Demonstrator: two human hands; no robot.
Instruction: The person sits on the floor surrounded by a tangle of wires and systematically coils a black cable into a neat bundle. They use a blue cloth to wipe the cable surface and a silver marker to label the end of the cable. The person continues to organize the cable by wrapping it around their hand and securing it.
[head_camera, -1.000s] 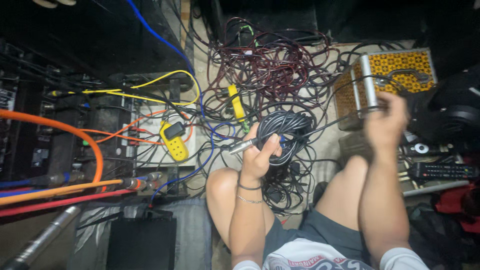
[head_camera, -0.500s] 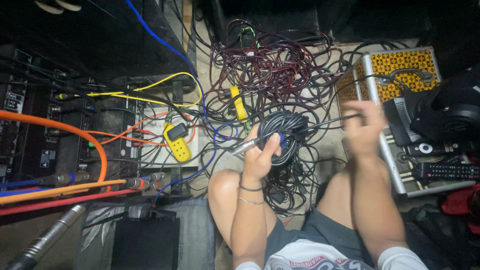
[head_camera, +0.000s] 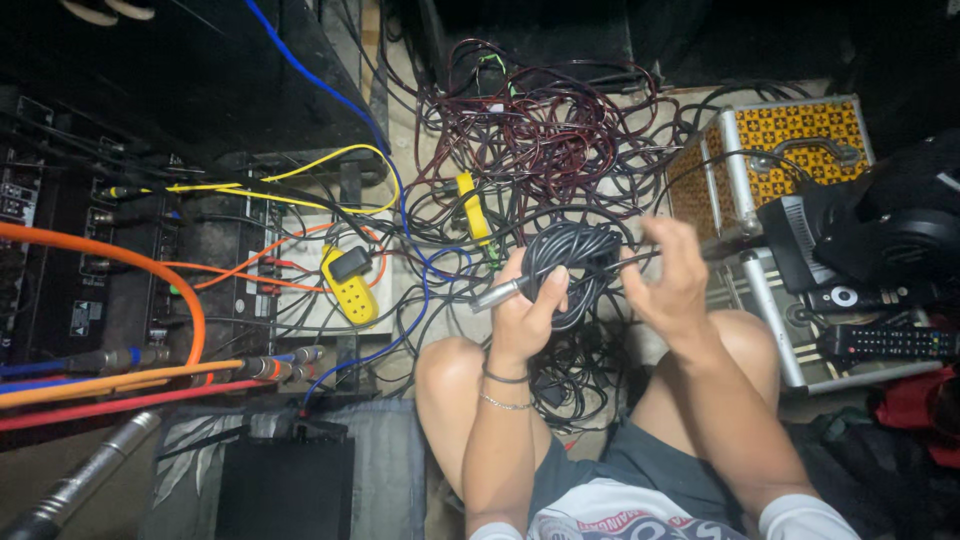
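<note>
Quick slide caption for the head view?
Left hand grips a coiled black cable; right hand feeds its loose strand.

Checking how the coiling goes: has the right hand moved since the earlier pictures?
Yes. The right hand has swung left, away from the yellow patterned case and in beside the black cable coil that the left hand holds.

Both hands raised together above the bent knees

The left hand (head_camera: 528, 300) is clenched in a fist, thumb across the front, wrist straight with two thin bands around it. The right hand (head_camera: 668, 280), slightly blurred, sits just beside it, fingers (head_camera: 655, 240) loosely curled and pinched, forearm angled up from the lower right
</note>
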